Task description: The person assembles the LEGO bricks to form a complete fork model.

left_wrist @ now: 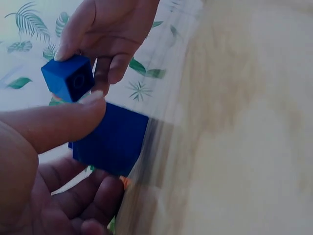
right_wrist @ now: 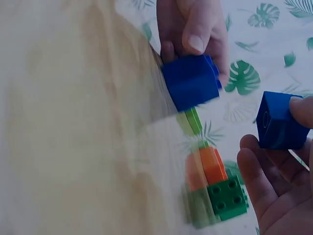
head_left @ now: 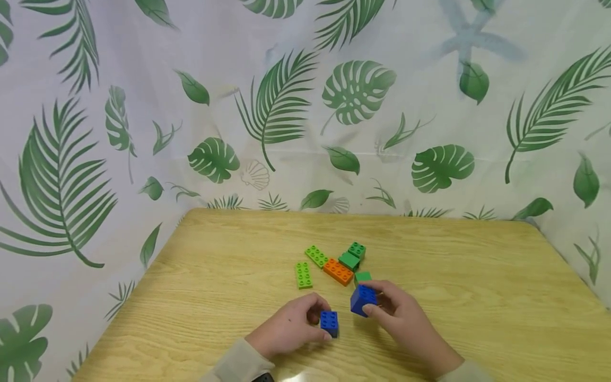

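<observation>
My left hand (head_left: pixel 293 326) holds a blue toy building brick (head_left: pixel 329 323) with studs up, low at the tabletop near the front edge; in the left wrist view the thumb lies along one side of this brick (left_wrist: pixel 117 139) and the fingers curl behind it. To its right, my right hand (head_left: pixel 406 321) pinches another blue brick (head_left: pixel 364 300) between thumb and fingers, tilted and raised off the table. Its hollow underside shows in the left wrist view. The two blue bricks (right_wrist: pixel 190 83) (right_wrist: pixel 281 125) are apart.
Beyond the hands on the wooden table (head_left: pixel 229 265) lie two lime bricks (head_left: pixel 303 275) (head_left: pixel 316 255), an orange brick (head_left: pixel 338 271) and several green pieces (head_left: pixel 349 260). One green piece (head_left: pixel 363 277) sits just behind the right-hand brick. A leaf-patterned cloth (head_left: pixel 286 185) hangs behind.
</observation>
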A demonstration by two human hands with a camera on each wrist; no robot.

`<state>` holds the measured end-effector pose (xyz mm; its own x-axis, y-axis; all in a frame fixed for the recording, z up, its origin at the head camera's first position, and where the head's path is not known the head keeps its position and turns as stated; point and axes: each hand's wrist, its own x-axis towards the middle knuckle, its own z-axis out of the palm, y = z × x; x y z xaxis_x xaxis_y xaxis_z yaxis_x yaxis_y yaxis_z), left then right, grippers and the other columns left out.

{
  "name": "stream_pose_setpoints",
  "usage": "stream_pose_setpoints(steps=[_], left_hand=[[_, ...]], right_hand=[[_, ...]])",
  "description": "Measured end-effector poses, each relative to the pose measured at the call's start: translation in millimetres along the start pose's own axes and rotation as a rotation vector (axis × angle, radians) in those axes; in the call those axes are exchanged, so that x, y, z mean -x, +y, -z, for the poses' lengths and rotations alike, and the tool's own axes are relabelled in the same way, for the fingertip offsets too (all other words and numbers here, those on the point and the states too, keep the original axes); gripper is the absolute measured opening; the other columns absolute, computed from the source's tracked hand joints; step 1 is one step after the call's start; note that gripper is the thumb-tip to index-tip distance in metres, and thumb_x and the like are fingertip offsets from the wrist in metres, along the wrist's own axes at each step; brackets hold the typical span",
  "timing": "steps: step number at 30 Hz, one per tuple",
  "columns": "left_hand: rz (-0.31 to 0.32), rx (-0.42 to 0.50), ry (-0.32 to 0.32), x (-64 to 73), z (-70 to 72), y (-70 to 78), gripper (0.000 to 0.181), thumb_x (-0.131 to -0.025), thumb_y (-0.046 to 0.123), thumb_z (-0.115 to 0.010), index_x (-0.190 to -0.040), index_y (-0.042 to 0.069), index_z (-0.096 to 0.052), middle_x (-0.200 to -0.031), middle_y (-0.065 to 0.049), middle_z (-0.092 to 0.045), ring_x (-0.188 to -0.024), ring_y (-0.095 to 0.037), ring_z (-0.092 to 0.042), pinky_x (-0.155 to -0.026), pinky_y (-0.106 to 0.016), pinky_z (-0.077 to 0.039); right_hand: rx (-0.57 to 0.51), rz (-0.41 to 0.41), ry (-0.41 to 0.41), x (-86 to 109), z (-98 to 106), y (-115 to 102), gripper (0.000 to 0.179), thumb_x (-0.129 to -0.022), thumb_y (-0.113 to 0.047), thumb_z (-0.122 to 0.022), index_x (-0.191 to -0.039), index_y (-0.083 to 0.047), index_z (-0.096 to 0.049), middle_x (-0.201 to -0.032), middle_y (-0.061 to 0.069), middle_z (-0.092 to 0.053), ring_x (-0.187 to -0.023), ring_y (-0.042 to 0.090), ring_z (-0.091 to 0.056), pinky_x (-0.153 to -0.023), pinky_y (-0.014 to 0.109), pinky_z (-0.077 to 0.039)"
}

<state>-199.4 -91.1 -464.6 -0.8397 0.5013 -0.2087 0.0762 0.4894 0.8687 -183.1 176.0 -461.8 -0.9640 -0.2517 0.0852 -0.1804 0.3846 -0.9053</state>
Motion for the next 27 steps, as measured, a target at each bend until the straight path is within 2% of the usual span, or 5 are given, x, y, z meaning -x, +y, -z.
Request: stream_pose_setpoints(steps=[6, 16, 27], left_hand=[[-0.034, -0.014, -0.036, -2.2, 8.3, -0.4, 0.034, -0.085, 0.02, -0.081, -0.115, 0.023, -0.065, -0.104, 0.008, -0.063, -0.096, -0.013, -0.057, -0.083, -0.033, -0.048], [-0.035, 0.009, -0.024, -3.4, -0.1, -1.5, 0.032, -0.085, 0.022, -0.082, -0.113, 0.027, -0.067, -0.106, 0.012, -0.064, -0.094, -0.013, -0.058, -0.083, -0.034, -0.047], [-0.046, 0.03, -0.03, -4.0, -3.7, -2.4, 0.032, -0.084, 0.022, -0.083, -0.111, 0.027, -0.067, -0.105, 0.011, -0.065, -0.093, -0.014, -0.058, -0.081, -0.034, -0.047]], right_hand=[[-0.013, 0.06, -0.041, -2.5, -12.3, -6.0, 0.044, -0.098, -0.025, -0.07, -0.138, -0.01, -0.058, -0.13, 0.012, -0.061, -0.107, 0.026, -0.065, -0.083, 0.027, -0.055], [0.025, 0.125, -0.133, 0.6, -29.7, -9.3, 0.044, -0.099, -0.03, -0.068, -0.135, -0.007, -0.059, -0.124, 0.005, -0.062, -0.109, 0.026, -0.063, -0.086, 0.028, -0.054], [0.119, 0.109, -0.146, 1.8, -34.1, -12.2, 0.035, -0.097, -0.033, -0.071, -0.129, -0.022, -0.063, -0.119, -0.005, -0.061, -0.109, 0.019, -0.061, -0.083, 0.026, -0.055]])
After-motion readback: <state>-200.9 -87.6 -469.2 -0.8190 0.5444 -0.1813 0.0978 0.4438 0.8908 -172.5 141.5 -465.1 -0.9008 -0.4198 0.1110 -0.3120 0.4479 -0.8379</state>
